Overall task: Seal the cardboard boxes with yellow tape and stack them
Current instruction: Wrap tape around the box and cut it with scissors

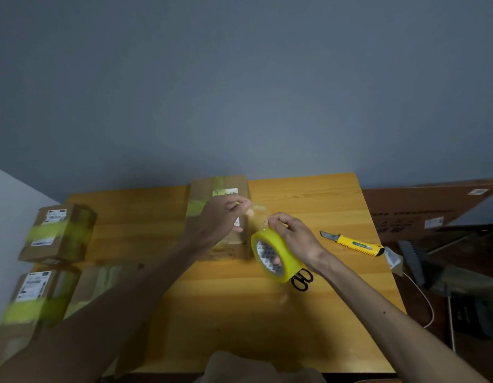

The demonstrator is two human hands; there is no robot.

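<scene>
Pulling tape [257, 212]: right hand [292, 234] grips roll [278, 259]; left hand [220, 218], at its ten o'clock, pinches the end. Next, likely press onto box [209, 187].

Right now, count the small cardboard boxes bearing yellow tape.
4. Middle box at the table's far edge; upper-left box and lower-left box at left; fourth box beside the lower one, partly behind the left arm. Others may be hidden.

Yellow tape roll [278, 255], yellow-and-black knife [356, 243], black scissors [302, 280], brown boxes [59, 233].
</scene>
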